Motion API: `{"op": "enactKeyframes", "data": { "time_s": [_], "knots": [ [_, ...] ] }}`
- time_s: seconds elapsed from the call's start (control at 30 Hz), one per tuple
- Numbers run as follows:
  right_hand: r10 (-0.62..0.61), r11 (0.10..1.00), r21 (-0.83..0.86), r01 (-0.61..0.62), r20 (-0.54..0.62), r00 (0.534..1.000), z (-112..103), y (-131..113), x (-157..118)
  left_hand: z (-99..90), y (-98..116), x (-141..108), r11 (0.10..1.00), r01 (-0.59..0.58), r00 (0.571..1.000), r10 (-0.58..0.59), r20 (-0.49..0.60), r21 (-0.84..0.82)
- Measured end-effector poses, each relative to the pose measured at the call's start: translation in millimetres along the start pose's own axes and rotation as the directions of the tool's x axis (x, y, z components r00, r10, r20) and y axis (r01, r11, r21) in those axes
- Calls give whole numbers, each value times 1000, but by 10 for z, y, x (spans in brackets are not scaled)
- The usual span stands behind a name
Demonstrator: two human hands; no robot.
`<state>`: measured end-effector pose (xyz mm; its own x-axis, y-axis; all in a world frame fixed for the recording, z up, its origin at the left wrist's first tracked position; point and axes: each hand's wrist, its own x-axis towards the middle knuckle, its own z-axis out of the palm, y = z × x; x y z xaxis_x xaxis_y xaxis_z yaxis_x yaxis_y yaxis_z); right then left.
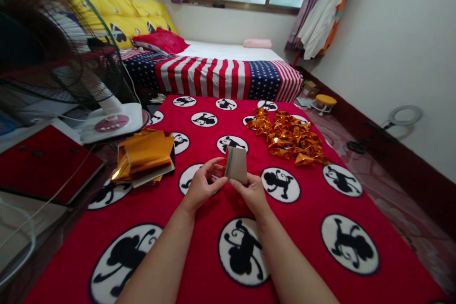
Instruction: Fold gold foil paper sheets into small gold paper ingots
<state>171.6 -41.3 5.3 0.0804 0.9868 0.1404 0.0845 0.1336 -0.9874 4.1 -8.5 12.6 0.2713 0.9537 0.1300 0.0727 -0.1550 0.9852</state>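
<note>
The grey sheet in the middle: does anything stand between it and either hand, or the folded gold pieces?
Nothing visible does. The left hand and right hand both touch the grey sheet, and only flat red cloth lies between it and the folded gold pieces.

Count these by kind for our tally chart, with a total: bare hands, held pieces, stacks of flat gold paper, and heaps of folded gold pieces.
Hands (left hand, right hand): 2
Held grey-backed piece: 1
Stack of flat gold paper: 1
Heap of folded gold pieces, too overlapped to count singly: 1
Total: 5
</note>
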Motion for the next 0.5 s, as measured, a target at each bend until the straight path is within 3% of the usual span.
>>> {"op": "enactKeyframes", "data": {
  "time_s": [0.13,0.27,0.5],
  "knots": [
    [33,999,7,-33,-28,999,6,2,-4,-20,-82,27,1000,-26,997,27,-68,5],
    [46,993,108,-40,-51,998,-3,-7,-2,-35,-119,50,999,29,989,-31,-144,-15],
    [33,965,260,22,-203,979,-53,23,33,-32,-92,38,996,81,985,-87,-147,-47]
  ]
}}
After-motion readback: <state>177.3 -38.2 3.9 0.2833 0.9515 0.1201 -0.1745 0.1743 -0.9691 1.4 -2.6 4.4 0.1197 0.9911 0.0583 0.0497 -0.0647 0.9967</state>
